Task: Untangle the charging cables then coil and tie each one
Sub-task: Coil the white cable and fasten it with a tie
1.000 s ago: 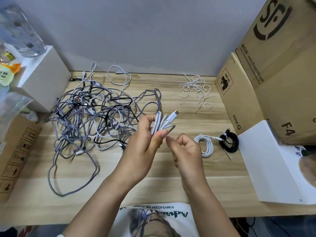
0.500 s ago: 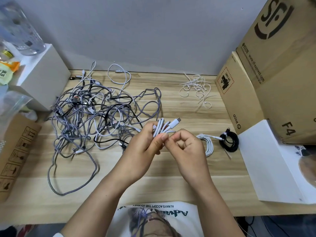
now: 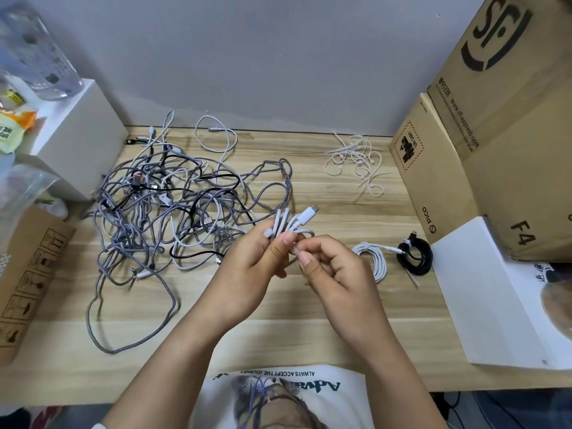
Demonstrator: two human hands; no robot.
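Hidden behind the fingers: the lower part of the folded white cable (image 3: 288,226), so how far down the bundle runs cannot be told. Gripped in the left hand (image 3: 247,267), thumb and fingers curled round its looped strands, plug end (image 3: 310,212) sticking up and to the right. Just beside it, touching at the fingertips, the right hand (image 3: 332,275), curled, pinching something thin at the bundle's near side; too small to name. Both raised above the tabletop (image 3: 309,305) at mid-scene.

Left of the hands, spread across the wood: the tangled pile of cables (image 3: 173,209), grey braided, black and white strands crossing, individual runs hard to follow. Lying loose near the far edge, right of centre, a scatter of white ties (image 3: 356,162). Right of the hands, a coiled white cable (image 3: 376,258) and beside it a coiled black cable (image 3: 416,257), each already bound.

Cut off at the left edge: a white box (image 3: 77,140), a clear bottle (image 3: 34,54) on it, a brown carton (image 3: 24,274) below. Crowding the right side: stacked cardboard boxes (image 3: 495,134) and a white flat box (image 3: 495,298), partly out of frame.

Bare wood open near the front edge, between the tangle and the white flat box.
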